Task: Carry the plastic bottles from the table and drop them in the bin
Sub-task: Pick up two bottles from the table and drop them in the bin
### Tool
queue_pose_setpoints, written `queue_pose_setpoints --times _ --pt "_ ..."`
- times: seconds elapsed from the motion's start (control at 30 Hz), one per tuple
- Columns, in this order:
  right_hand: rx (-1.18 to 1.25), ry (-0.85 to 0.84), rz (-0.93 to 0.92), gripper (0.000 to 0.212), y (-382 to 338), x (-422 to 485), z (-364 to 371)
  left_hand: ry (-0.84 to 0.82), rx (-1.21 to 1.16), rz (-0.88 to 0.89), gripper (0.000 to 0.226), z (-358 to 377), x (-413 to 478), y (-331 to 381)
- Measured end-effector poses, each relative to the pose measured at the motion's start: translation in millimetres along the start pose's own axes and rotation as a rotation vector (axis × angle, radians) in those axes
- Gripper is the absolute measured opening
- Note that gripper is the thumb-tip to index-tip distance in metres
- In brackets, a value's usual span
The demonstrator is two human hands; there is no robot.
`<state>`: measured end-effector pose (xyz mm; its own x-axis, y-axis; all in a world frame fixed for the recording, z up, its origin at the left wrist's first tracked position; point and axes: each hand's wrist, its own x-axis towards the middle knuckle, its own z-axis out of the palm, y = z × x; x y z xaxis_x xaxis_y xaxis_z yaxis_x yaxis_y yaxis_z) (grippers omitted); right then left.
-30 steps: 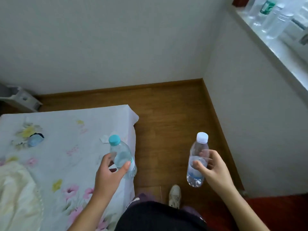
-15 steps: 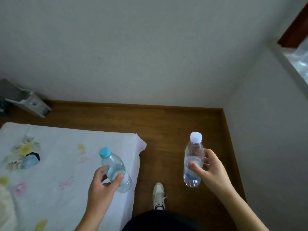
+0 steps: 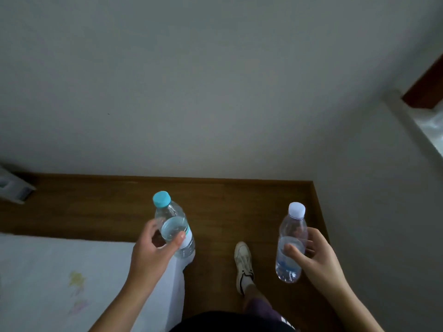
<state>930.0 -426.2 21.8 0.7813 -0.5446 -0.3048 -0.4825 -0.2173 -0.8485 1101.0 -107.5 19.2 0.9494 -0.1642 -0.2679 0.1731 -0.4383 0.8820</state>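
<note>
Single head view, looking steeply down, near both hands, facing wall corner

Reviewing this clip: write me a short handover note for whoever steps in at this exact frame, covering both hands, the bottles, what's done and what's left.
Left hand: shut around the teal-capped bottle, held upright over the floor at the corner of the white cloth-covered surface.
Right hand: shut around the white-capped bottle, upright, over the wooden floor.
Done: both bottles are picked up and off the surface.
Left: walk to the bin and drop both in. No bin is in view; ahead is only a wall corner, so expect to turn. One white shoe is stepping forward.
</note>
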Motion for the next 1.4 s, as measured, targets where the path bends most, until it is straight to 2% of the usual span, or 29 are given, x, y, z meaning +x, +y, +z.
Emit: queue_pose_setpoints --times 0.13,0.2,0.33,0.47,0.6,0.67,0.77,0.97,1.03,1.2,1.23,1.33,1.4 --pt "-0.056 -0.112 -0.062 0.061 -35 95 15 0.141 -0.054 -0.089 0.060 5 47 11" --pt "-0.101 -0.198 -0.095 0.055 -60 139 29 0.246 -0.074 -0.159 0.060 3 61 12" --pt "-0.192 -0.409 -0.209 0.066 -122 212 76 0.476 -0.120 -0.285 0.042 -12 74 14" --pt "-0.233 -0.609 -0.313 0.060 -187 258 143 0.667 -0.128 -0.397 0.043 -39 75 4" --pt "-0.248 -0.749 -0.394 0.073 -235 289 213 0.834 -0.144 -0.452 0.043 -64 85 -12" --pt "-0.266 -0.802 -0.415 0.073 -254 304 247 0.891 -0.144 -0.488 0.045 -78 99 -18" --pt "-0.297 -0.827 -0.436 0.063 -276 325 294 0.931 -0.170 -0.511 0.052 -104 129 -24" --pt "-0.372 -0.785 -0.418 0.052 -300 375 357 0.896 -0.202 -0.465 0.061 -172 208 -14" --pt "-0.370 -0.742 -0.361 0.056 -307 392 370 0.866 -0.201 -0.431 0.069 -196 232 -7" --pt "-0.423 -0.773 -0.349 0.088 -335 423 404 0.881 -0.219 -0.387 0.073 -254 278 -2" --pt "-0.432 -0.775 -0.337 0.088 -344 427 418 0.893 -0.228 -0.394 0.076 -264 286 -5" --pt "-0.431 -0.838 -0.310 0.068 -368 443 468 0.929 -0.224 -0.417 0.090 -293 311 -17" --pt "-0.418 -0.875 -0.351 0.077 -386 451 504 0.950 -0.234 -0.450 0.086 -313 328 -26"
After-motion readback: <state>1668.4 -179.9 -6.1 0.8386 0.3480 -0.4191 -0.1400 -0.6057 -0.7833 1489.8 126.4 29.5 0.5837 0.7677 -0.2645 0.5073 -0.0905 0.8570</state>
